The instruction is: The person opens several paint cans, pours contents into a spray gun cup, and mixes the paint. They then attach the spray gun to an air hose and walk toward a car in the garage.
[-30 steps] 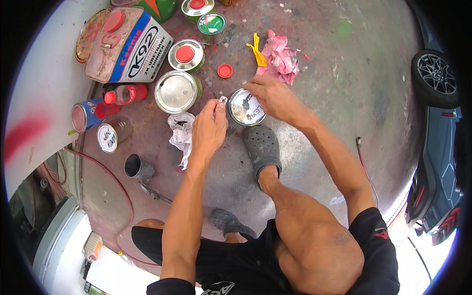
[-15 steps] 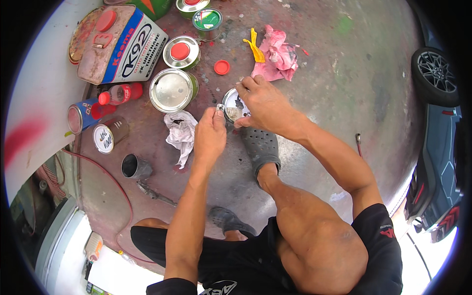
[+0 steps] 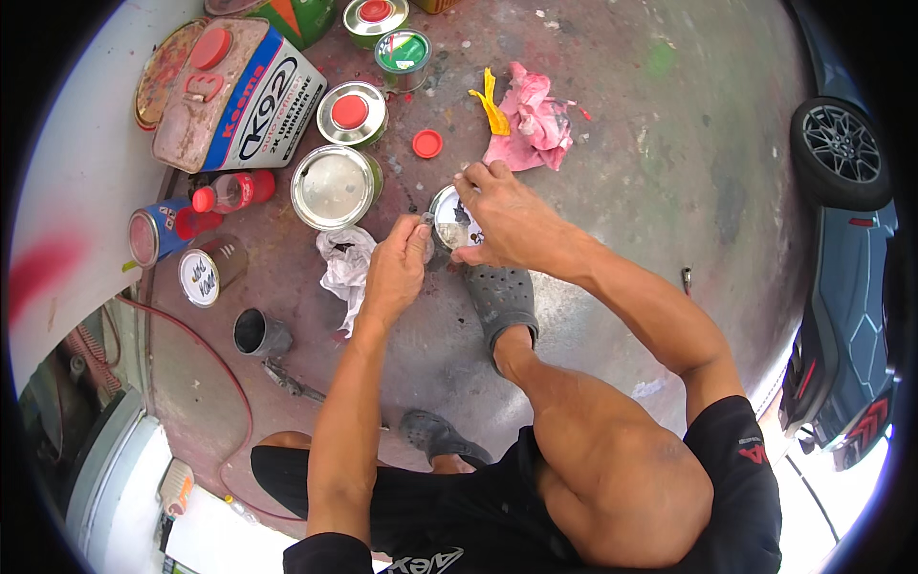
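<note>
My right hand (image 3: 512, 218) is wrapped over a small round tin (image 3: 448, 209), thumb on the near side and fingers on the far side. Dark smudges mark the tin's white and silver top. Beside its left rim, my left hand (image 3: 394, 270) is closed on a small metal tool (image 3: 427, 221); only its tip shows past the thumb, and its kind cannot be made out. A crumpled white rag (image 3: 346, 268) lies just left of that hand. My grey clog (image 3: 502, 301) stands right below the tin.
Left of my hands stand a silver-lidded can (image 3: 333, 187), a red-capped can (image 3: 352, 113), a large rectangular thinner tin (image 3: 239, 96), a red bottle (image 3: 234, 191) and a dark cup (image 3: 261, 332). A pink rag (image 3: 531, 124) and red cap (image 3: 427, 143) lie beyond. A red hose (image 3: 206, 344) runs left.
My left hand has shifted slightly left and down, and the metal tool's tip has turned at the tin's rim. My right hand keeps its hold on the tin.
</note>
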